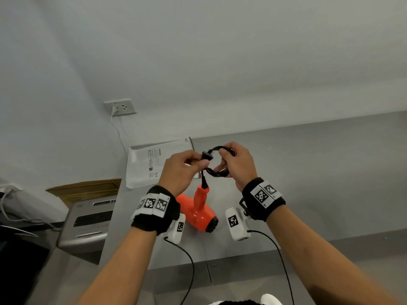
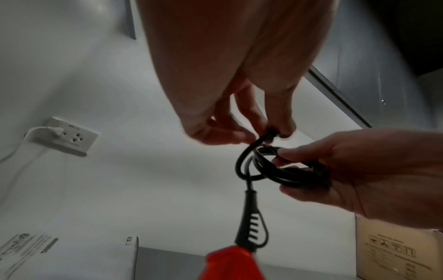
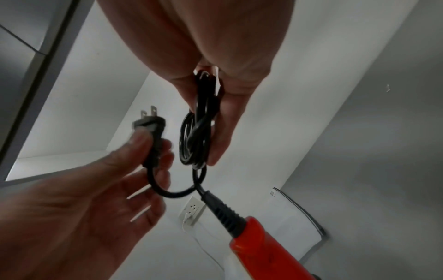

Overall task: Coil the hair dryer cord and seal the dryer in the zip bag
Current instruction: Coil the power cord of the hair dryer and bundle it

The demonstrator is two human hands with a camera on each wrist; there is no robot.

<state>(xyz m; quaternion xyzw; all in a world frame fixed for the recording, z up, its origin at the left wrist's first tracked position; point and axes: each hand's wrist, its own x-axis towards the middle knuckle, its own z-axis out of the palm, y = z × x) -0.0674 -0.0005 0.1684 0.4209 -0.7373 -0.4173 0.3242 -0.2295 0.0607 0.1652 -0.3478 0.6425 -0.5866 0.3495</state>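
Coils of the black power cord (image 1: 217, 171) sit bunched in my right hand (image 1: 236, 166), fingers wrapped round them. My left hand (image 1: 184, 170) pinches the black two-prong plug (image 3: 149, 123). Below, the orange plastic hair dryer (image 1: 199, 208) rests on the grey table (image 1: 308, 183), near the white printed zip bag (image 1: 154, 164).

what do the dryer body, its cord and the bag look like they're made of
Hair dryer: glossy orange-red hard plastic, by its sharp highlights. Cord: black rubbery sheath, smooth, bending into tight loops. Zip bag: thin frosted plastic film with printed text, probably polyethylene.
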